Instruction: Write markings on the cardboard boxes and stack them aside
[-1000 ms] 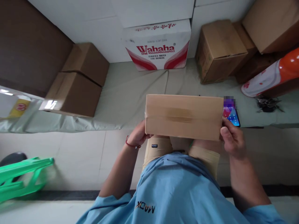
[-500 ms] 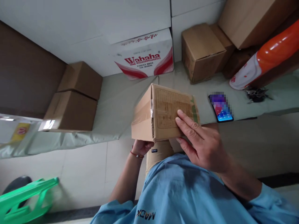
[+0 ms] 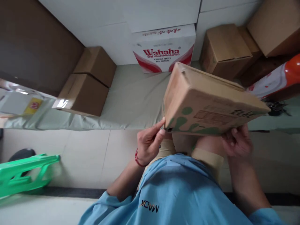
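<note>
I hold a brown cardboard box [image 3: 211,100] in the air in front of me, above my knees. It is tilted, and its near face shows green splotches and faint print. My left hand [image 3: 150,143] pinches the box's lower left corner with thumb and fingers. My right hand [image 3: 236,142] supports the box from beneath at its right side, fingers curled against the underside.
A table under a grey-green cloth [image 3: 131,100] carries a white Wahaha carton [image 3: 164,47], brown boxes at left [image 3: 86,84] and right [image 3: 225,50], an orange-and-white object [image 3: 278,78] and keys [image 3: 277,106]. A green plastic stool [image 3: 25,172] lies on the tiled floor at left.
The box has been turned in my hands: the long plain side, then an end with printing, now a face with green marks. My right hand went from the top to beneath it. The phone is now hidden.
</note>
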### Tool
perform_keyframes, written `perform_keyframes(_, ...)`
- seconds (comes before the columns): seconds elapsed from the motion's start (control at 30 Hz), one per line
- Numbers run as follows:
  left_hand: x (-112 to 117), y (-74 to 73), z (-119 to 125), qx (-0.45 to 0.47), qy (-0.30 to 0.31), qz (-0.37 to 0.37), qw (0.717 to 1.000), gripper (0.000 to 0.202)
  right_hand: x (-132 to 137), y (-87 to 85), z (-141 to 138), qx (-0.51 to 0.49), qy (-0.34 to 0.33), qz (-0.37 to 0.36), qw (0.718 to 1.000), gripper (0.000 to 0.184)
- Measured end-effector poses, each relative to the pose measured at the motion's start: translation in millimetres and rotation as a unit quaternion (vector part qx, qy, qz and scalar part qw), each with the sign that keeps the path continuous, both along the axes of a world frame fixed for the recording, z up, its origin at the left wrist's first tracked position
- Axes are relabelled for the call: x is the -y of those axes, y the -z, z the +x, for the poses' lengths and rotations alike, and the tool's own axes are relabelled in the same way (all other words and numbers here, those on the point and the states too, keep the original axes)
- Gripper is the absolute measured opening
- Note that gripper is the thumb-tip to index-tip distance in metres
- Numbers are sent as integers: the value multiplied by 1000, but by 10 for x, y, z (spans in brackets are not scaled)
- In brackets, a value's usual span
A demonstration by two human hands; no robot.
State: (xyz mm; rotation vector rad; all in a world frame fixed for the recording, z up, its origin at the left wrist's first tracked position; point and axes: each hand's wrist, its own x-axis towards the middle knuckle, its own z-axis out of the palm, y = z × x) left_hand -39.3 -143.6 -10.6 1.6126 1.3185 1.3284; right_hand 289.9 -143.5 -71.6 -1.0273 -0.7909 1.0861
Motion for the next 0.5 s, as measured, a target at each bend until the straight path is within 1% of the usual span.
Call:
perform_keyframes(0.07,-5,-127,109,-77,26,103,991,35,44,102,49,5,13,-31,999,32)
perform_keyframes(0.1,-17,-163,154,-100,35,141,984,37,65,146,77,7,25,-44,999,31)
perform_keyframes(0.13,-34,-180,186,-117,40,167,978,38,83,183,105,6,41,-54,998,29)
perform_keyframes(0.2,-70,-162,208,-143,32,183,972,35,110,227,158,2,76,-74,994,28)
perform_keyframes(0.27,-99,-85,172,-144,9,156,977,26,121,215,190,9,102,-94,990,31)
perform_keyframes(0.33,-109,33,94,-96,7,91,991,27,114,137,179,27,102,-107,989,40)
perform_keyframes(0.37,-105,100,48,-60,15,47,997,31,104,77,154,38,93,-103,990,44)
perform_keyframes(0.43,-77,234,-40,10,27,-37,999,36,72,-67,79,65,59,-81,993,47)
perform_keyframes(0.5,-33,340,-107,64,11,-91,994,40,32,-208,-2,97,32,-54,993,45)
